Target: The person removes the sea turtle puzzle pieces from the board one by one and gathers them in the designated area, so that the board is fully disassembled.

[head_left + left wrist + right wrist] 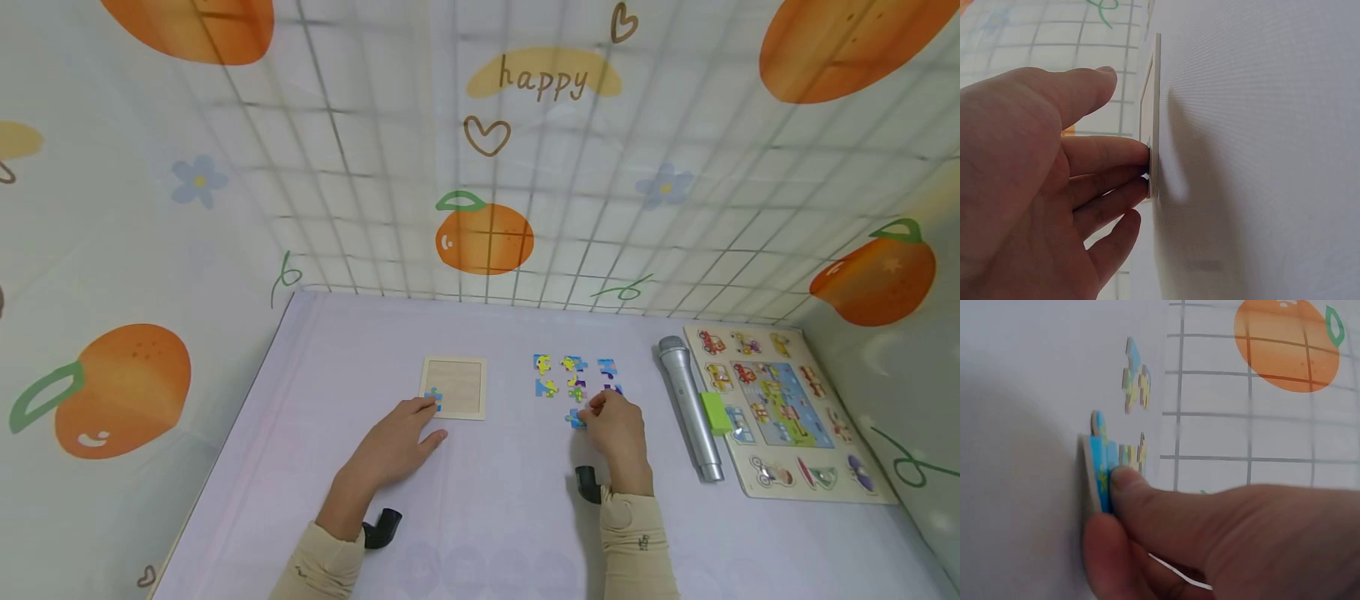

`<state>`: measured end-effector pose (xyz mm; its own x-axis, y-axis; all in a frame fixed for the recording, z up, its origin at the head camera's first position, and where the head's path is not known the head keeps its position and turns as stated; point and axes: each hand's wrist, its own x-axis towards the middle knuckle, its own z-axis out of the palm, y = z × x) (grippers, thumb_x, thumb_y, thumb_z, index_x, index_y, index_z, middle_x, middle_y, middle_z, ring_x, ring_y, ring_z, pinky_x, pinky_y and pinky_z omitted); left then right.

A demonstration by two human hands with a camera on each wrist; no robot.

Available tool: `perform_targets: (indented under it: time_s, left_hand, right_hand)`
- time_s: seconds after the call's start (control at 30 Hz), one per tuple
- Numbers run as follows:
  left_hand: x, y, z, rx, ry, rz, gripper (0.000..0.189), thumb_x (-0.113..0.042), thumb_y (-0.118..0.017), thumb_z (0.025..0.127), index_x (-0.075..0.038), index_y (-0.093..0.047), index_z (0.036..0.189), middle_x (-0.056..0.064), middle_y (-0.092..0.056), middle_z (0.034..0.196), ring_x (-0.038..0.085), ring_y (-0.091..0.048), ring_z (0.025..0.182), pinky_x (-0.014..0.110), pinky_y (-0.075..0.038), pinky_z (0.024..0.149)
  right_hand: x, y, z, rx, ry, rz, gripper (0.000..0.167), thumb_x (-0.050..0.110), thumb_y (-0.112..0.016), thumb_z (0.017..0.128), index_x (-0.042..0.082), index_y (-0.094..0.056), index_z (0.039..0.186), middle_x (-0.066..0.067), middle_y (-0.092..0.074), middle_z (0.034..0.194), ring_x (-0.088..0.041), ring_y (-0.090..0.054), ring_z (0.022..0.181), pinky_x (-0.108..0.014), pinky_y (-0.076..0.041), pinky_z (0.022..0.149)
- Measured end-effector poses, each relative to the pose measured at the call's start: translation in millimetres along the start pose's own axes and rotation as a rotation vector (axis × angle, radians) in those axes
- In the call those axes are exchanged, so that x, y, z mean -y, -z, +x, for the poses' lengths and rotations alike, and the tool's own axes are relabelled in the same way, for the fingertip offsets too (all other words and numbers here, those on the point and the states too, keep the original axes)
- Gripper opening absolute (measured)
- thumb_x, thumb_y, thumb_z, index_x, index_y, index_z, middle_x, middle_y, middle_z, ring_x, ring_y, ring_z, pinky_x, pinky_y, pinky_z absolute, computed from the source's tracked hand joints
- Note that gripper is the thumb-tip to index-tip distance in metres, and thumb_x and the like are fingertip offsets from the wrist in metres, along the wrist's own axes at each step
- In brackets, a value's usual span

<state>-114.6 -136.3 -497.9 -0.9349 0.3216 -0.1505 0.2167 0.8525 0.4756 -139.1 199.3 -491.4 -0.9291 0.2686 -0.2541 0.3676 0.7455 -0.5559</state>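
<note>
With fingers extended, my left hand (397,442) touches a blue puzzle piece (435,401) at the lower left corner of a square wooden puzzle frame (483,392). In the left wrist view, the fingertips (1140,150) rest at the frame's edge, and the thumb stands apart. My right hand (618,429) pinches another blue puzzle piece (1101,472) between thumb and finger, close to the tabletop. Several loose pieces, among them a blue-and-yellow one (542,363), lie just beyond that hand. One piece (615,388) is partly hidden behind its fingers.
A silver microphone (690,408) lies right of my right hand, beside a green block (716,414). Further right is a wooden picture puzzle board (817,487). Black curved pieces (384,528) show at both wrists. A printed curtain (375,167) over a wire grid closes off the back.
</note>
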Motion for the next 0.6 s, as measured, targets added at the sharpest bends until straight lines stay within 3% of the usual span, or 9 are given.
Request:
perform_targets:
  time_s: [0.4,0.6]
  left_hand:
    - [-0.2,-0.1,0.5,-0.016,-0.016,0.008,0.059,-0.037,-0.061,0.102,0.001,-0.053,0.147,0.01,-0.048,0.157,0.03,-0.042,0.147,0.047,-0.039,0.12]
    - [4.1,-3.9,4.2,-0.059,-0.041,-0.005,0.051,-0.03,-0.063,0.102,0.003,-0.058,0.141,0.012,-0.054,0.149,0.031,-0.047,0.141,0.046,-0.042,0.117]
  right_hand:
    - [4.2,-0.8,-0.8,-0.007,-0.021,-0.008,0.02,0.018,-0.071,0.095,0.001,-0.065,0.103,-0.014,-0.066,0.092,-0.026,-0.058,0.082,-0.028,-0.046,0.061]
    - [4.2,-2.7,0.0,-0.019,-0.019,-0.023,0.02,0.018,-0.072,0.094,0.001,-0.066,0.103,-0.015,-0.067,0.094,-0.026,-0.059,0.083,-0.029,-0.047,0.061]
